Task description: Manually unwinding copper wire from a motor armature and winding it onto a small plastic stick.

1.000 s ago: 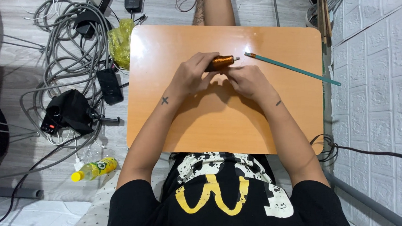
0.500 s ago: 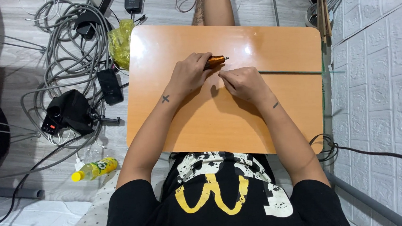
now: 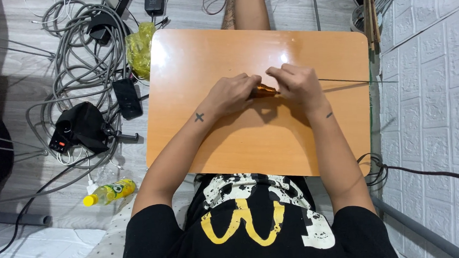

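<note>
Over the middle of the glossy orange wooden table (image 3: 230, 145), the left hand (image 3: 231, 94) is closing around the small orange-brown handle (image 3: 264, 91) while the right hand (image 3: 297, 82) is gripping its long thin metal rod (image 3: 354, 81), which is pointing right, so both ends are being steadied.

Grey cables (image 3: 71, 53), a yellow bottle (image 3: 108, 192) (lying flat), a black device (image 3: 81, 127).

1 screwdriver (image 3: 264, 91), 1 bottle (image 3: 109, 192), 1 table (image 3: 262, 143)

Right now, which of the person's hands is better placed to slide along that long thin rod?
Probably the right hand. It sits at the rod end, where the shaft runs out past the table edge. The left hand is closed on the orange handle.
</note>
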